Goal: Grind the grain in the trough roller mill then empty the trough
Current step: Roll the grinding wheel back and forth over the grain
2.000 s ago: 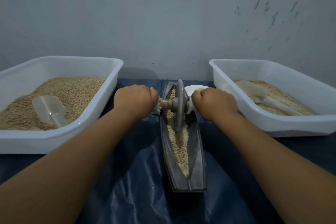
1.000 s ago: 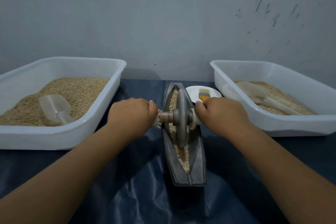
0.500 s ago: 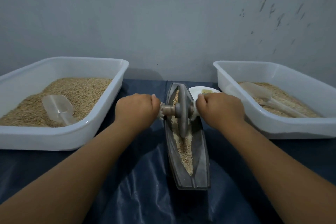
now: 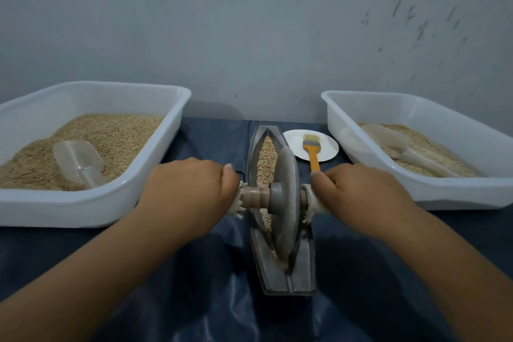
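A grey boat-shaped trough point(image 4: 304, 272) lies lengthwise on the dark blue cloth in front of me. Pale grain point(image 4: 267, 155) fills its far half. A grey roller wheel point(image 4: 286, 203) stands upright in the trough, near its middle and towards the near end. A wooden axle point(image 4: 256, 196) runs through the wheel. My left hand point(image 4: 188, 191) grips the axle's left handle. My right hand point(image 4: 361, 194) grips the right handle. Both handles are wrapped in frayed white cloth and mostly hidden in my fists.
A white tub point(image 4: 91, 211) at left holds grain and a clear scoop point(image 4: 77, 161). A second white tub point(image 4: 472, 191) at right holds grain and another scoop point(image 4: 388, 141). Behind the trough a white plate point(image 4: 327, 144) carries an orange-handled brush point(image 4: 312, 153). A grey wall stands close behind.
The wheel rolled towards me along the trough, after going back and forth. Both hands came nearer with it, uncovering the plate and brush and the grain at the far end.
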Action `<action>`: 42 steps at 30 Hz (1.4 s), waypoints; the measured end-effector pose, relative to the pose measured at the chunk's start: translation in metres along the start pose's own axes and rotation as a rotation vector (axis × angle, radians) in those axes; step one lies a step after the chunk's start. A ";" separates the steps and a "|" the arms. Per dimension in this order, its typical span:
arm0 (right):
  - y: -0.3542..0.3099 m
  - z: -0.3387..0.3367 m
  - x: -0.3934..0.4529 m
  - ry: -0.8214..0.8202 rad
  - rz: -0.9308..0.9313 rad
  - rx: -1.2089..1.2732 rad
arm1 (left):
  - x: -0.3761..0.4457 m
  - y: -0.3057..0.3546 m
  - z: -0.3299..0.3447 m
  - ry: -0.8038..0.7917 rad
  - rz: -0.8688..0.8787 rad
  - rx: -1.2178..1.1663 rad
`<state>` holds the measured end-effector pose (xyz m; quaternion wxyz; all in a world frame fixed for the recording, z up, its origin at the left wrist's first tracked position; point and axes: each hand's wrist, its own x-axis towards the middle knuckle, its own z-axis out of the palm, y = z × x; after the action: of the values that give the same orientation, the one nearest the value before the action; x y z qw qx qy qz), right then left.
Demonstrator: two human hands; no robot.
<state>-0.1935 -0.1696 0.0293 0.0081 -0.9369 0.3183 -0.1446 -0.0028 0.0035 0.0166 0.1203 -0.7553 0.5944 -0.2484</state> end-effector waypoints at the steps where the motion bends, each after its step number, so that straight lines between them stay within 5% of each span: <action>1: 0.000 0.000 0.000 -0.022 0.005 0.010 | 0.001 0.000 -0.003 0.006 -0.018 -0.014; 13: 0.013 0.050 0.087 0.226 0.135 0.037 | 0.080 -0.013 0.021 0.012 -0.253 0.007; 20: 0.003 0.036 0.037 0.205 0.063 0.011 | 0.048 -0.004 0.011 0.044 -0.148 0.012; 29: -0.001 -0.005 -0.003 -0.019 0.004 0.003 | -0.004 0.004 -0.008 -0.003 -0.043 -0.043; 33: -0.004 0.020 0.029 0.143 0.074 -0.055 | 0.026 0.001 0.010 -0.035 -0.237 -0.072; 42: 0.003 0.041 0.092 0.270 0.075 -0.037 | 0.079 -0.019 0.041 -0.016 -0.208 0.041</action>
<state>-0.1142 -0.2301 0.0138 -0.0465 -0.8964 0.3537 -0.2631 0.0477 -0.0723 0.0092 0.1139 -0.8122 0.5068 -0.2655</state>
